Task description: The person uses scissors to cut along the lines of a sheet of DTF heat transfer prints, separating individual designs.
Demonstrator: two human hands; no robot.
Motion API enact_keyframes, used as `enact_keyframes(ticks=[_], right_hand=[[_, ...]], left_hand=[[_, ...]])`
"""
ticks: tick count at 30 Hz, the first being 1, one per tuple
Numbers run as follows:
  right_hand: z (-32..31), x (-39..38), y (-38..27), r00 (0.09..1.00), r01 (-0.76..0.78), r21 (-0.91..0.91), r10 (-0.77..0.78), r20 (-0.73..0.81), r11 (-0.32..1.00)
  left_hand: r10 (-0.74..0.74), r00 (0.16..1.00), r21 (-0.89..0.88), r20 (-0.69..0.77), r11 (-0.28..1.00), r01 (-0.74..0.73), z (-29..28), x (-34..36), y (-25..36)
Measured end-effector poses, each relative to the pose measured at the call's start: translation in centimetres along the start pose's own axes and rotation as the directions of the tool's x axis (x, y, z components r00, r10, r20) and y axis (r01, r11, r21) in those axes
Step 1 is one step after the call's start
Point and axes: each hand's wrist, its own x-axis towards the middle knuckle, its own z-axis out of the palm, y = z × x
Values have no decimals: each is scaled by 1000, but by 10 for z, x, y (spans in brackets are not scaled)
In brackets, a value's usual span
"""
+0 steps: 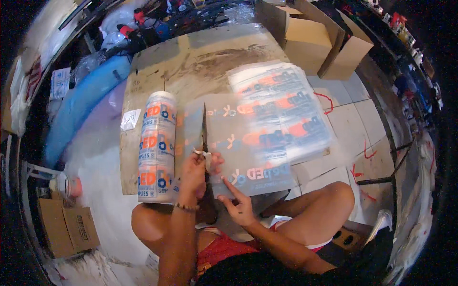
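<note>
My left hand (194, 172) is closed on scissors (205, 133), whose long blades point up the board over a translucent printed plastic sheet (219, 126). My right hand (238, 209) is open, index finger stretched out to touch the sheet's lower part. Left of the sheet lies a white roll (156, 145) with orange and blue print. A stack of similar printed sheets (296, 119) rests on the right, partly under the sheet by my hands. All of these lie on a worn, light wooden board (176, 57).
Open cardboard boxes (305, 43) stand at the back right, another carton (67, 224) at the lower left. A blue curved object (81, 100) lies left of the board. Tiled floor (362, 119) shows on the right, cluttered items (133, 28) behind. My bent legs are under the board's near edge.
</note>
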Motion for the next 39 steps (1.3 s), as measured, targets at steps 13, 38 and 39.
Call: enact_keyframes(ticks=[13,38,39], right_hand=[[-47,21,-37,985,-40,-70,27,-170,997],[-135,83,-38,935,29,282,74,-347,959],[-139,84,-39,937,26,315,87,-339,949]], left_hand=[[290,955,225,62,928,-296,4,20,98],[743,668,861,54,304,-408,-86,-53,85],[728,682,892,63,266,-367,-81,-55,86]])
